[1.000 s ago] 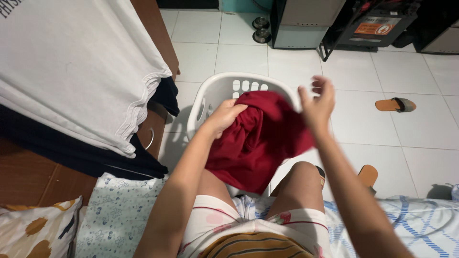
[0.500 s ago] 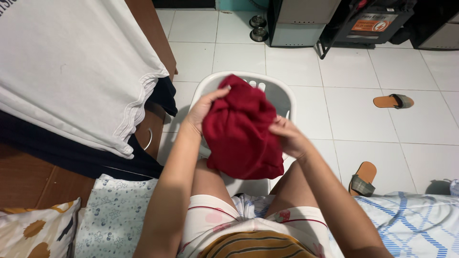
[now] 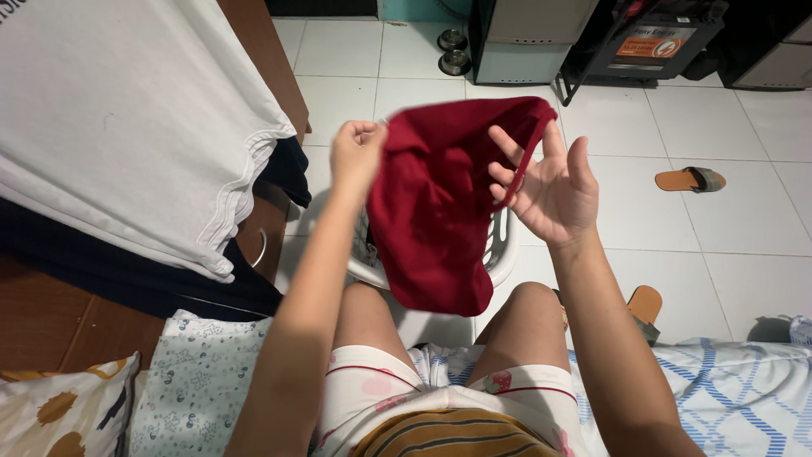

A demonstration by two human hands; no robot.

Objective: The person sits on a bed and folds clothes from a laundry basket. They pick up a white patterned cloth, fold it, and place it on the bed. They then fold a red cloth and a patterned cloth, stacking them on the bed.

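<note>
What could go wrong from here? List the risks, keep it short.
1. The right hand is spread open, with only a fingertip hooked in the dark red garment; the left hand pinches one edge. It could slip and fall.
2. The garment hangs partly beyond the white laundry basket, so a drop might land on the tiled floor.

A home, most likely a bedroom. At the near edge lies a bed [image 3: 727, 381] with a blue-checked sheet and a patterned pillow [image 3: 59, 406]. Folded shirts [image 3: 127, 127] are stacked on a wooden dresser [image 3: 271, 51] to the left. A white laundry basket [image 3: 499, 245] stands on the white tiled floor [image 3: 719, 228], with slippers [image 3: 689, 179] scattered to the right.
</note>
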